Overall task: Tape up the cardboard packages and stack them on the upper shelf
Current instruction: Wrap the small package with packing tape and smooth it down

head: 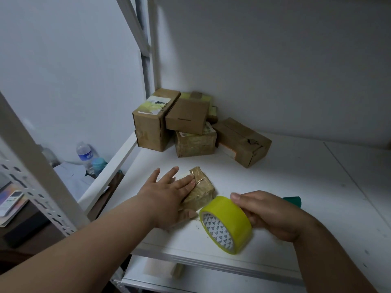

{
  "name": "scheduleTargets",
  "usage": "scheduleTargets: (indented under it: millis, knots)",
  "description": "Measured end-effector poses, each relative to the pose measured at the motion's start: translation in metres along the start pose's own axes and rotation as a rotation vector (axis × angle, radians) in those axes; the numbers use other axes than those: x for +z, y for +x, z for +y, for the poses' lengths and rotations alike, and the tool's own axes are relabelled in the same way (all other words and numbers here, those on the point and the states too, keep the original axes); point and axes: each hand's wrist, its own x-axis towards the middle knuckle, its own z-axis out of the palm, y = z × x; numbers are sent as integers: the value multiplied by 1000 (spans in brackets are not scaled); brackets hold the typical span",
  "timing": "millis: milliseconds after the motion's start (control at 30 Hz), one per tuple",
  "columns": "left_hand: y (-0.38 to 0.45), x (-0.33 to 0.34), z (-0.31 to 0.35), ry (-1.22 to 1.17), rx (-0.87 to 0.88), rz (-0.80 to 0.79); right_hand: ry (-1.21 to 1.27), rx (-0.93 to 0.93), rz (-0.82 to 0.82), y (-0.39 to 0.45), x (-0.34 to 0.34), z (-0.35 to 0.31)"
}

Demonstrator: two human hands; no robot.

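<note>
- Right hand: nearest the camera, fingers curled round a roll of yellow-green tape, thumb on the roll's outer face. The roll's inner core carries a repeated pattern of small dark triangles; no wording can be read on it.
- Left hand: fingers straight and spread, pressed flat on top of the small package, which lies just left of the tape roll on the white shelf.
- Small package: brown cardboard, wrapped in glossy clear tape that shows creases and a cross-shaped seam on its top face.
- Stacked packages: a group of brown cardboard boxes behind the small package, in the shelf's back corner against the wall. One box rests tilted on the others.
- Tall box: leftmost of the group, bearing a white and green label; its print is too small to read.
- Green object: partly hidden behind the right hand, on the shelf.
- Water bottle: well left of the small package, beyond the shelf edge, with a blue label whose text is illegible.
</note>
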Motion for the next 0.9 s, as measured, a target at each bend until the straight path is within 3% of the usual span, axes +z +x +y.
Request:
scheduleTargets:
  millis: [133,200,400,500,600,667,767,900]
  knots:
    - [-2,8,3,-35,-7,50,-65,22,266,22,-9,-11]
    - [-2,10,1,-73,6,50,-99,16,320,41,-7,-14]
    - [1,6,-5,-81,57,-7,-285,104,128,86,18,-14]
    - [-1,22,-10,-96,78,155,-283,114,46,92,22,-17]
    - [-6,36,-11,-303,-91,312,-248,120,35,93,20,-16]
    - [-7,40,-12,-366,-183,290,-246,126,53,96,19,-14]
    - [-5,39,-16,-327,-150,243,-312,157,73,101,21,-18]
    - [-3,32,-20,-226,-128,153,-604,175,105,107,23,-23]
